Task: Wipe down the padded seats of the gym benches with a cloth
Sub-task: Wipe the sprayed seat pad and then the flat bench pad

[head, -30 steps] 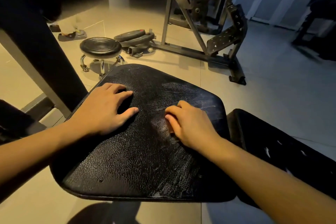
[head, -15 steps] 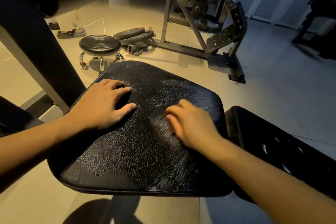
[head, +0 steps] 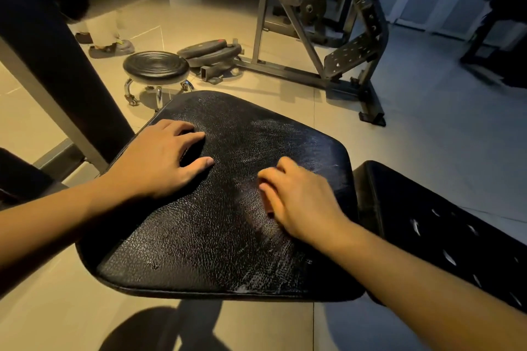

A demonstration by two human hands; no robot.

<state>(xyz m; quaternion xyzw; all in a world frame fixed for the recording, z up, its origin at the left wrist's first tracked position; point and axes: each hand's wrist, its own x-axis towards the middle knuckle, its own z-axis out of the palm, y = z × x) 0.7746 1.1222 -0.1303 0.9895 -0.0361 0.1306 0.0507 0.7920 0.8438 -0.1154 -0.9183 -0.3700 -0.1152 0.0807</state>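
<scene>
A black padded bench seat (head: 228, 251) with cracked, shiny vinyl fills the middle of the head view. My left hand (head: 162, 159) lies on its left part with fingers spread. A very dark patch sits under the fingers, and I cannot tell whether it is cloth or shadow. My right hand (head: 299, 202) rests on the seat's right part, fingers curled under, knuckles toward the far edge. No cloth shows plainly in either hand. Pale streaks mark the vinyl beyond the right hand. A second black pad (head: 445, 236) with small tears adjoins on the right.
A low round black stool (head: 156, 67) on chrome legs stands on the tiled floor beyond the seat. Weight plates (head: 211, 51) lie beside a steel machine frame (head: 313, 37). A dark slanted post (head: 57, 65) rises at left. A person's sandalled feet (head: 111, 47) are at the back left.
Both hands stay on the seat at nearly the same spots. The right hand has slid slightly toward me, and the view has shifted a little.
</scene>
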